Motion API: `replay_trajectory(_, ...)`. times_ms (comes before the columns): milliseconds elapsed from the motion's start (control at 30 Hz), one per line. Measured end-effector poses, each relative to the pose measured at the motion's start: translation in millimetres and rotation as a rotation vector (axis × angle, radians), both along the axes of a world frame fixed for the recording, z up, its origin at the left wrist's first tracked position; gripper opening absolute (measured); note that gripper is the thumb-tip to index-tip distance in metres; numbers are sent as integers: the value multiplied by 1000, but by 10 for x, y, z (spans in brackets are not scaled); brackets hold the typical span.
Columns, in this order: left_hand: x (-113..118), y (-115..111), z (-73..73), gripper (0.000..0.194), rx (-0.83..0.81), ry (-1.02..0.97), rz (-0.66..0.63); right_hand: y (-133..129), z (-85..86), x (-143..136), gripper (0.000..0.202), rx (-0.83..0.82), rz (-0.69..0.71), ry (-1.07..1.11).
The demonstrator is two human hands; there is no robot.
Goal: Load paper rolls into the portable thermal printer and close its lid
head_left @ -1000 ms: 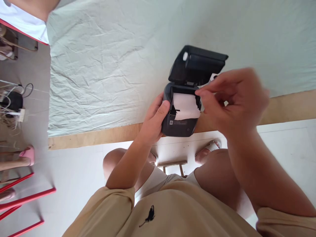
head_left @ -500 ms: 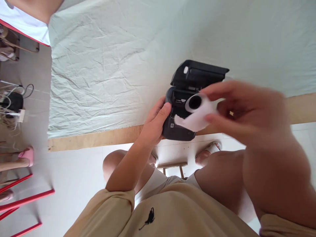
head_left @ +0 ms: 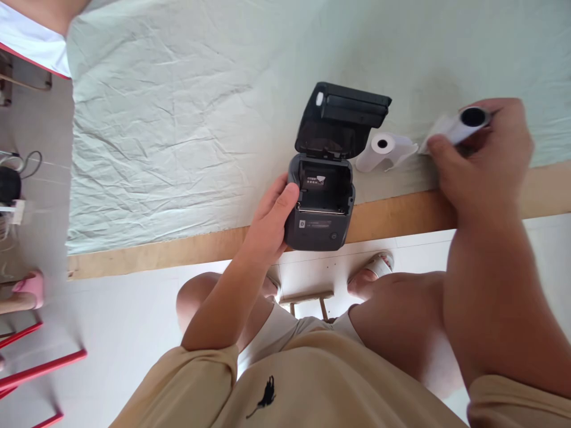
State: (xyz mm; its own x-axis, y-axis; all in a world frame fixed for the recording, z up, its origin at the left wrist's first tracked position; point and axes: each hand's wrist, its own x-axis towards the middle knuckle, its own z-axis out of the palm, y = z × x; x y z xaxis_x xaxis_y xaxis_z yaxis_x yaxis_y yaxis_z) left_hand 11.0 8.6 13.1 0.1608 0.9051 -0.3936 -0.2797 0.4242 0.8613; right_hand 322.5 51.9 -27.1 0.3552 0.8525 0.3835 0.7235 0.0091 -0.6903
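A small black label printer (head_left: 319, 232) stands at the table's front edge with its lid (head_left: 343, 113) swung up; its paper bay shows bare inside. My left hand (head_left: 274, 217) is closed around the printer's left side, thumb on top. Off to the right, my right hand (head_left: 486, 148) grips a white paper roll (head_left: 459, 128) with a wide dark core, a loose flap of paper trailing left. Between the printer and that hand, a second paper roll (head_left: 379, 151) with a smaller core hole lies on the cloth, its end partly unwound.
A wrinkled pale green cloth (head_left: 169, 131) covers the table, with a bare wooden strip (head_left: 178, 249) along its front. Another person's arm (head_left: 49, 12) shows at the top left. Red stool legs (head_left: 44, 365) and cables (head_left: 9, 214) are on the left.
My right hand has carried the paper roll from over the printer to the right, near the cloth. The printer's bay and the second roll are now uncovered. My left hand keeps its hold.
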Motion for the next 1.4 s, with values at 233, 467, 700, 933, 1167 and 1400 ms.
replay_trajectory(233,-27,0,-114,48,53,11,30,-145,275,-252,42,362,334,-92)
replay_trajectory(467,-26,17,-132,51,75,-2,26,12,-3,-594,58,0,396,-111)
replay_trajectory(700,-17,0,-68,53,29,-10,3,62,-58,-520,49,2,303,-45)
replay_trajectory(933,-15,1,-44,59,13,21,-15,-14,96,-751,34,-53,491,63)
replay_trajectory(1167,-32,-1,-62,61,41,-44,-50,-199,212,-1078,42,-12,606,88)
replay_trajectory(1400,-23,-23,-24,48,68,-35,-54,-263,268,-1162,35,332,595,-34)
